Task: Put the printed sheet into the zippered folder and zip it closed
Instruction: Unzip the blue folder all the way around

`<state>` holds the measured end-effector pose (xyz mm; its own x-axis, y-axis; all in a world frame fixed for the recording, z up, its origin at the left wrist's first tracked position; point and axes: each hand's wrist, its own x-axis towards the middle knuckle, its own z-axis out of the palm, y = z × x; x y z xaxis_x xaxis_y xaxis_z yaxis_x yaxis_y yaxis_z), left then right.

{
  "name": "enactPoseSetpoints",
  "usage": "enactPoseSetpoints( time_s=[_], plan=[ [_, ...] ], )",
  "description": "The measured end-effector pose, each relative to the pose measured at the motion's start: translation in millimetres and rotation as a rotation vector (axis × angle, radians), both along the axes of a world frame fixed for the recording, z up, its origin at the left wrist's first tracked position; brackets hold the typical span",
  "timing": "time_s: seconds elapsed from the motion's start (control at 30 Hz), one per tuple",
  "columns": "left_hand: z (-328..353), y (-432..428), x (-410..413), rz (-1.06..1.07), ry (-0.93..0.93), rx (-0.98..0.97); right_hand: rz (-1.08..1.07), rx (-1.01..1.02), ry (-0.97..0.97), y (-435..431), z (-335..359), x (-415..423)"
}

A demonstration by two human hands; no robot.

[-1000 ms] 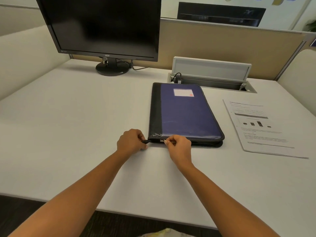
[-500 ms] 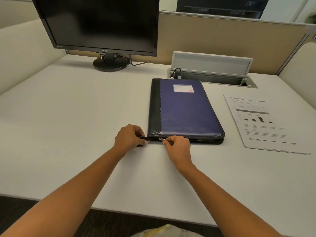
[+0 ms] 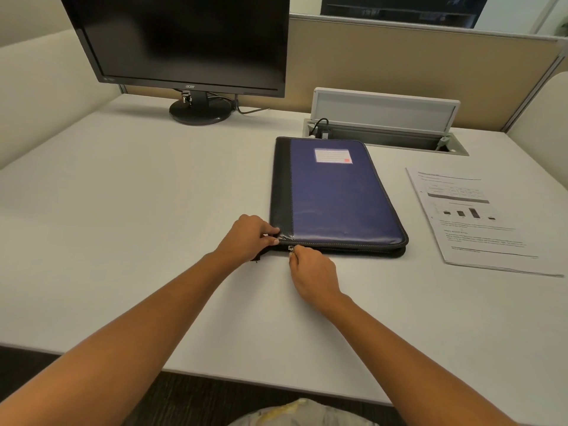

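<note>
White bench (image 3: 123,210) carries the zippered folder (image 3: 335,195) lying closed, left hand (image 3: 246,238) in a grip on its near-left corner, right hand (image 3: 313,272) pinching the zipper pull (image 3: 290,248), printed sheet (image 3: 479,219) well right.

The monitor (image 3: 184,41) bezel reads "acer" (sheet print too small).

Glossy leather-look folder (image 3: 338,195), matt table (image 3: 138,226)

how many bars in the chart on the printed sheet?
4. On the printed sheet, they sit in a row: two short ones on the left, the tallest third, and a very low one on the far right. Fainter ones may be unreadable.
</note>
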<state>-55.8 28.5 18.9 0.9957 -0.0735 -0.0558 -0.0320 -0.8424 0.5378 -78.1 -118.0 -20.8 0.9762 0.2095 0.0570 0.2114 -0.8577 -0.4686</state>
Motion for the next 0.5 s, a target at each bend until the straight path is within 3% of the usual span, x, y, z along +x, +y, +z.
enactPoseSetpoints(
  time_s=[0.27,0.5],
  plan=[
    [-4.1,-3.5,-1.4,-0.218,-0.054,0.375,0.042,0.001,-0.012,-4.2,-0.4,-0.2],
    [-23.5,-5.7,-7.7,-0.254,-0.174,0.480,0.039,0.045,-0.027,-0.4,-3.1,-2.2]
  ],
)
